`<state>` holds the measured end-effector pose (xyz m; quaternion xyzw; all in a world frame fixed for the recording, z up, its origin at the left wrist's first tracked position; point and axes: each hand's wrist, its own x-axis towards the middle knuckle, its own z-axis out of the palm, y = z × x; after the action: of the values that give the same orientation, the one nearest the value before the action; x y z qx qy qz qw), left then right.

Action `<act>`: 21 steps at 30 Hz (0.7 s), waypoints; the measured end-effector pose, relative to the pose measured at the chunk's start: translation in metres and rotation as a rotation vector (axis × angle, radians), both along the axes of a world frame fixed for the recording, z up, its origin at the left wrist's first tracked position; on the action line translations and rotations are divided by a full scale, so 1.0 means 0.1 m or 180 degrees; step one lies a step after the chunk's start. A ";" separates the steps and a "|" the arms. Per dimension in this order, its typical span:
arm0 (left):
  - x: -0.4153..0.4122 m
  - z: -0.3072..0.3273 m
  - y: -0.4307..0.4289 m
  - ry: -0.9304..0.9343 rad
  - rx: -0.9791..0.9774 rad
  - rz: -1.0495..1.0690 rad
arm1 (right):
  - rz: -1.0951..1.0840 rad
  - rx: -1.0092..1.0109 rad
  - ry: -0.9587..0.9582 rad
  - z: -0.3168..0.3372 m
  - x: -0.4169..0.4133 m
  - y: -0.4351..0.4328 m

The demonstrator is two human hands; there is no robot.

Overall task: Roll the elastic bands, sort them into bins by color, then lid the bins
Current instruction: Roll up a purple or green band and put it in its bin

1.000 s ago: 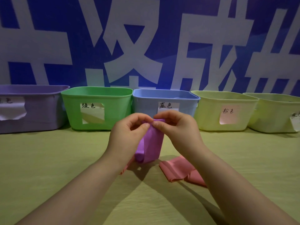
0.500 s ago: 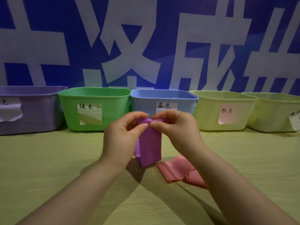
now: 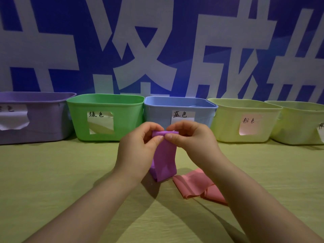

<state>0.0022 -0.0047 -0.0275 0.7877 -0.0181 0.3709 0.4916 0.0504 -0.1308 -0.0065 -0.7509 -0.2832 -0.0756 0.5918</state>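
Rolling step, centre frame: left hand [image 3: 138, 152] and right hand [image 3: 193, 142] pinch the rolled top edge of the purple band [image 3: 165, 158]; its tail hangs toward the worktop [image 3: 52, 172]. Next, probably: wind evenly, then purple bin [image 3: 40, 118], far left.

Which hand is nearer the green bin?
Left. The left hand is just before the green bin's right end; the right hand is farther right, before the blue bin. Both pinch the purple band.

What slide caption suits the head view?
Person's left hand and right hand pinch the rolled top of a purple band before a row of coloured bins; a pink band lies nearby.
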 end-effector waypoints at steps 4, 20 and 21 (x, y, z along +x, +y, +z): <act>-0.03 0.05 -0.02 -0.0029 -0.0537 -0.0497 | 0.0323 0.0470 0.0195 0.03 -0.03 -0.01; -0.01 0.02 -0.02 -0.0106 -0.0276 0.0055 | -0.0271 -0.0244 -0.0270 0.02 0.00 -0.02; -0.01 0.01 -0.02 -0.0107 -0.0097 0.0136 | -0.0334 -0.0381 -0.0348 0.02 -0.01 -0.02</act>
<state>0.0016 -0.0067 -0.0263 0.7740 -0.0039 0.3947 0.4951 0.0496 -0.1331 -0.0042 -0.7935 -0.2794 -0.1303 0.5247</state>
